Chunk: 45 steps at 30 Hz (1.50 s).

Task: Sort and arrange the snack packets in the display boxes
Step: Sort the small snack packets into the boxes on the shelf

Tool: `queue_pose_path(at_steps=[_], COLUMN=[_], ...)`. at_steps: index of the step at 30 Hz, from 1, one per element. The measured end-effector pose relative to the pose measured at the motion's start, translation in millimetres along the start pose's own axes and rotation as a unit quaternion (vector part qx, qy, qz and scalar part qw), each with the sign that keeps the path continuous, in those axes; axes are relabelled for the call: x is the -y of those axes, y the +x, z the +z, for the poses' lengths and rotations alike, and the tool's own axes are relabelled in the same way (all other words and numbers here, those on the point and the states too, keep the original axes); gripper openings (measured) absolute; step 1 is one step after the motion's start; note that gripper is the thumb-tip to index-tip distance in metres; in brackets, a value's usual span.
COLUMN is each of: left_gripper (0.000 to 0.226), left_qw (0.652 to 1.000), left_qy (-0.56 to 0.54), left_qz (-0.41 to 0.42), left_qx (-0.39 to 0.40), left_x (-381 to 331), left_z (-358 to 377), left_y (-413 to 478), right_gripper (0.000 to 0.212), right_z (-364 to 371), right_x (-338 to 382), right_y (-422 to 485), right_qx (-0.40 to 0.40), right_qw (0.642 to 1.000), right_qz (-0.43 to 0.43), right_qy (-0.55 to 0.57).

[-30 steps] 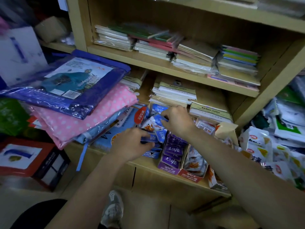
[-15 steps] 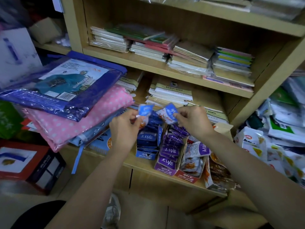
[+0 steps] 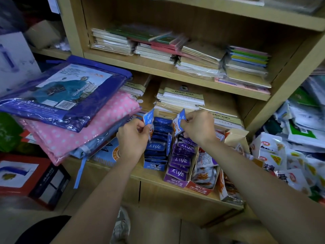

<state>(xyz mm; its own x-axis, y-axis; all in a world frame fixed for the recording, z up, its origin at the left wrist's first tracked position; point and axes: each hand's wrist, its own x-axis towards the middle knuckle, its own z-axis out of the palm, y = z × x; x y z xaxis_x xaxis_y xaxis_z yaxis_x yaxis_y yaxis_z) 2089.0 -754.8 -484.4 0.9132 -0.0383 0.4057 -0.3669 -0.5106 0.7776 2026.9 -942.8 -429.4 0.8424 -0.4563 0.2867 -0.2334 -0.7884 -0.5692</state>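
I am pinching one blue packet (image 3: 148,117) in my left hand (image 3: 131,138), another (image 3: 178,121) in my right hand (image 3: 198,126), both above the blue box (image 3: 154,166); either is risking a slip into the purple box (image 3: 175,180) beside it.

Looks like a small shop, probably a corner store that sells stationery too. The wooden shelves (image 3: 158,67) hold stacked notebooks (image 3: 246,66), and open display boxes (image 3: 175,180) of snack packets (image 3: 179,161) sit at the front edge. Bagged raincoats (image 3: 70,92) pile up on the left and loose snack bags (image 3: 274,155) on the right.
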Motion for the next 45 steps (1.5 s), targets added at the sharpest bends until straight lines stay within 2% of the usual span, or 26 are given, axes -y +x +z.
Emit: queue_pose_path(at_steps=[4,10,14,19,22,25,27,29,31,33,38,45], left_gripper=[0.019,0.022,0.022,0.023,0.027,0.030,0.036,0.041,0.039,0.030,0.023,0.028], left_qw=[0.997,0.991,0.993,0.992,0.994,0.994,0.979,0.957,0.948,0.955,0.959,0.972], left_qy=[0.060,0.099,0.047,-0.075,-0.073,-0.016,0.029,0.088,0.147,0.170,0.165,0.094], left_qz=[-0.021,-0.048,-0.074,-0.080,-0.035,0.089,0.178,0.240,0.242,0.210,0.169,0.140], left_qx=[0.031,0.077,0.072,0.058,0.074,0.068,0.093,0.137,0.146,0.124,0.154,0.166], left_x=[5.3,12.6,8.0,9.4,4.0,-0.7,-3.4,-1.0,4.7,11.6,14.5,13.3], left_z=[2.7,4.6,0.9,1.0,0.5,-0.9,1.6,6.6,8.4,7.2,6.1,5.5], left_y=[-0.2,-2.2,-1.4,6.1,3.6,-3.8,-10.2,-16.1,-18.2,-16.0,-17.8,-12.5], right_gripper=[0.022,0.023,0.025,0.018,0.021,0.020,0.016,0.014,0.013,0.012,0.022,0.021], right_z=[-3.8,-11.7,-1.3,7.5,9.6,-5.0,-20.6,-29.2,-29.5,-24.8,-10.5,11.2], right_x=[6.7,14.8,8.2,11.9,14.3,13.9,16.2,16.6,14.9,11.4,4.5,7.9], right_y=[1.2,1.5,5.5,22.3,31.2,38.2,38.3,35.9,31.4,28.5,28.8,32.2], right_qx=[-0.003,-0.093,-0.002,0.120,0.118,0.003,-0.068,-0.088,-0.060,-0.026,0.007,0.133], right_qw=[0.998,0.989,1.000,0.988,0.987,0.998,0.997,0.993,0.994,0.996,0.987,0.967], right_qz=[0.022,-0.001,-0.022,0.010,0.014,0.012,0.018,0.016,-0.002,-0.039,-0.145,-0.136], right_qy=[0.051,0.115,0.004,-0.093,-0.104,-0.056,0.016,0.073,0.090,0.075,-0.065,-0.168])
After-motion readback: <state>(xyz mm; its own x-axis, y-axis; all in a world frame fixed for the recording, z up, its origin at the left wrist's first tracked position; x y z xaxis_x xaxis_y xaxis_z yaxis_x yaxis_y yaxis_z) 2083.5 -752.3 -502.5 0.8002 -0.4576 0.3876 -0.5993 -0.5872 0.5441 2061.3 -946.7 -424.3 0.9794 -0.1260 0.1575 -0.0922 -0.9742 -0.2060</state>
